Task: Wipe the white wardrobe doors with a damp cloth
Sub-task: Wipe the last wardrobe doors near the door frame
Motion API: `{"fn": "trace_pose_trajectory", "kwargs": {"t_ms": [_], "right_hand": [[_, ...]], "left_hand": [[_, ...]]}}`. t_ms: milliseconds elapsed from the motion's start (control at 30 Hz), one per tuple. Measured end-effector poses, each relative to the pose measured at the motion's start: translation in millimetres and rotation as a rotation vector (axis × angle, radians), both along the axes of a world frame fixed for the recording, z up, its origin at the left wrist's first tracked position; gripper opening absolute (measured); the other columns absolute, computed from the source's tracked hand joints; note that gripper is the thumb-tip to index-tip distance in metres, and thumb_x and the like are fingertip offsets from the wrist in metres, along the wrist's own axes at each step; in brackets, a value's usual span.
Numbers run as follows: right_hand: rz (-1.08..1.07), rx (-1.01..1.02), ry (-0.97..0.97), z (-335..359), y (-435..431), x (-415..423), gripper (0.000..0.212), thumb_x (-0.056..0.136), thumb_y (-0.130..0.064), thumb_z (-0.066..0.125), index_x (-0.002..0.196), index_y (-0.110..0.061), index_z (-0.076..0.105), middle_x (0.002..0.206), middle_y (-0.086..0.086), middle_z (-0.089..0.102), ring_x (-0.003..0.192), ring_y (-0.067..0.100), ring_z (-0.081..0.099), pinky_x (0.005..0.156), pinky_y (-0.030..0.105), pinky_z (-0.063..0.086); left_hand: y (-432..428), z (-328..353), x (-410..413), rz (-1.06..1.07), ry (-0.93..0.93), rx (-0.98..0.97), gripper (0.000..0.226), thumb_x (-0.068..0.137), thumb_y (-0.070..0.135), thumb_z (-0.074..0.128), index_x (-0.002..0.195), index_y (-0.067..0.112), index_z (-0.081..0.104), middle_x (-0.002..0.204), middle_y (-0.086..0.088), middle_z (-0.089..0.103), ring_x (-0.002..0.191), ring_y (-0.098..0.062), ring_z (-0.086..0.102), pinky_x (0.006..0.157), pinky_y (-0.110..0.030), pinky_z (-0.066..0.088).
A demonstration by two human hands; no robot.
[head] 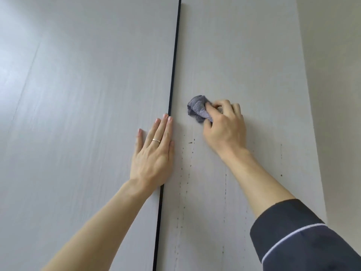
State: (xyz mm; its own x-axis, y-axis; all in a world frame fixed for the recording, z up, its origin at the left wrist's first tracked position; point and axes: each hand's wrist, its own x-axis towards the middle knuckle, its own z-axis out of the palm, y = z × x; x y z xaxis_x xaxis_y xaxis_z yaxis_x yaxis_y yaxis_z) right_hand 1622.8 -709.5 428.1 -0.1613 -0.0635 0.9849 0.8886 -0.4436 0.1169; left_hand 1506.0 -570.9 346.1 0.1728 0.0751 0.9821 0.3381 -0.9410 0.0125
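Nearest the camera, lower right: a dark sleeve [304,237] with a thin white stripe, pushed up to the forearm. The left forearm is bare and comes in from the lower left.

Left hand [154,153]: flat, palm against the left door [78,114], fingers straight and close together, pointing up. It holds nothing. A ring [156,140] sits on one finger. The hand's right edge lies along the dark gap [173,65] between the two doors, and the fingertips reach just beside it.

Right hand [224,128]: on the right door [244,65], a little higher than the left hand. Fingers and thumb are curled round a bunched grey-blue cloth [197,108] and grip it. The cloth sticks out to the upper left of the fingers, pressed to the door face, near the gap but apart from it.

Right door surface: dark specks [191,142] in broken vertical lines below the cloth and the right hand, running down towards the bottom edge of the view. More of them show further right, near the door's outer edge.

Both doors are pale with a faint vertical grain. The gap runs as a black line from bottom to top. Beyond the right door, at the far right, a plain light wall [336,94].
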Motion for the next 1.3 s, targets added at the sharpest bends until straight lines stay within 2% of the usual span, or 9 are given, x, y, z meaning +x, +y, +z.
{"fn": "trace_pose_trajectory", "kwargs": {"t_ms": [133,300,400,633,767,900,1000,1167,1300], "right_hand": [[-0.033,-0.009,0.031,-24,10,-8,0.045,0.091,-0.042,0.047,0.124,-0.019,0.068,0.121,-0.001,0.058,0.106,0.029,0.048,0.082,0.041,0.048],[0.198,-0.031,0.006,-63,3,-2,0.026,0.09,-0.028,0.063,0.112,-0.023,0.076,0.109,-0.006,0.064,0.094,0.025,0.052,0.078,0.043,0.052],[0.127,-0.129,-0.08,-98,3,-8,0.025,0.089,-0.025,0.063,0.11,-0.02,0.076,0.104,-0.004,0.064,0.091,0.025,0.054,0.075,0.04,0.053],[0.035,-0.036,-0.004,12,4,-4,0.022,0.093,-0.015,0.061,0.111,-0.014,0.074,0.104,0.006,0.063,0.096,0.035,0.052,0.079,0.049,0.05],[0.011,-0.093,-0.129,-49,20,-16,0.042,0.09,-0.015,0.062,0.13,-0.027,0.064,0.107,-0.002,0.063,0.093,0.027,0.051,0.072,0.037,0.048],[0.043,-0.292,-0.29,-121,18,-12,0.036,0.089,-0.017,0.062,0.124,-0.027,0.07,0.112,-0.002,0.066,0.098,0.025,0.054,0.073,0.038,0.05],[0.0,-0.376,-0.352,-95,11,-9,0.037,0.087,-0.016,0.061,0.121,-0.026,0.071,0.11,0.001,0.066,0.093,0.028,0.055,0.073,0.036,0.046],[-0.058,-0.017,-0.085,-11,-8,9,0.031,0.09,-0.02,0.063,0.118,-0.028,0.073,0.113,0.002,0.065,0.096,0.034,0.056,0.076,0.042,0.044],[-0.056,0.175,0.227,3,-37,33,0.033,0.098,-0.028,0.055,0.128,-0.036,0.066,0.126,-0.006,0.058,0.112,0.026,0.047,0.086,0.037,0.03]], "left_hand": [[5,-10,3,0.017,-0.065,0.024,0.057,0.106,0.033,0.011,0.161,0.031,-0.005,0.167,0.018,-0.006,0.154,-0.003,-0.007,0.125,-0.037,-0.01],[9,-6,4,0.001,-0.067,0.015,0.058,0.105,0.035,0.01,0.161,0.029,-0.004,0.168,0.016,-0.002,0.154,-0.003,-0.006,0.125,-0.037,-0.01],[8,-9,4,0.008,-0.065,0.011,0.06,0.103,0.035,0.01,0.162,0.027,0.0,0.168,0.014,0.003,0.154,-0.005,-0.001,0.126,-0.039,-0.005],[1,-15,3,-0.024,-0.101,-0.034,0.059,0.103,0.034,0.008,0.161,0.033,0.0,0.165,0.02,-0.004,0.151,0.001,-0.009,0.123,-0.031,-0.015],[0,-38,6,-0.018,-0.134,-0.036,0.057,0.106,0.027,0.018,0.162,0.028,0.005,0.167,0.013,0.005,0.153,-0.002,-0.006,0.124,-0.034,-0.008],[2,-106,9,-0.011,-0.15,-0.007,0.065,0.097,0.015,0.031,0.16,0.015,0.02,0.168,0.004,0.017,0.155,-0.013,0.011,0.124,-0.044,0.007],[3,-131,10,0.028,-0.125,0.015,0.065,0.095,0.013,0.033,0.159,0.011,0.023,0.168,0.002,0.018,0.155,-0.016,0.013,0.124,-0.046,0.008],[0,-126,7,0.049,-0.086,-0.017,0.06,0.103,0.02,0.026,0.162,0.017,0.014,0.169,0.005,0.013,0.155,-0.013,0.007,0.124,-0.045,0.005],[3,-130,3,0.071,-0.064,0.005,0.06,0.104,0.019,0.025,0.162,0.017,0.012,0.169,0.005,0.011,0.156,-0.015,0.008,0.124,-0.047,0.008]]}}
